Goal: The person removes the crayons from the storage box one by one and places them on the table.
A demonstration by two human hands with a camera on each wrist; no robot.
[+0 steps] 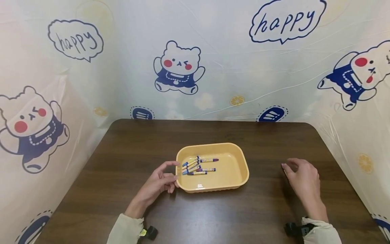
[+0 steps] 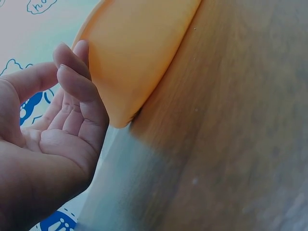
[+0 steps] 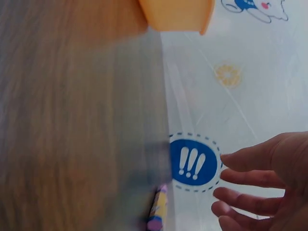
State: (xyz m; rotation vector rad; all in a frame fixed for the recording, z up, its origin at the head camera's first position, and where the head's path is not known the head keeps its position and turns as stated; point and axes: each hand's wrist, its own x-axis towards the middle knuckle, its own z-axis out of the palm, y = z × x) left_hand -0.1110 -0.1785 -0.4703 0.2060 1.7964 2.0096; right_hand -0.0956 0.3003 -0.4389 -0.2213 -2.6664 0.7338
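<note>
A yellow tray (image 1: 225, 174) stands mid-table, with several crayons (image 1: 208, 169) in yellow wrappers bunched in its left half. At its left end is my left hand (image 1: 158, 181), index finger and thumb touching the rim. The left wrist view shows these fingers loosely bent against the tray's outer wall (image 2: 130, 53). Well to the right of the tray, my right hand (image 1: 303, 178) hovers low over the table, fingers relaxed and apart. A crayon with a purple end (image 3: 158, 211) lies on the tabletop beside those fingers, not touching them in the right wrist view.
The dark wooden table (image 1: 146, 139) has rounded far corners. A pale curtain (image 1: 219, 71) printed with bears and the word happy hangs behind it and at both sides. Dark straps with small devices (image 1: 300, 229) sit at both sleeves.
</note>
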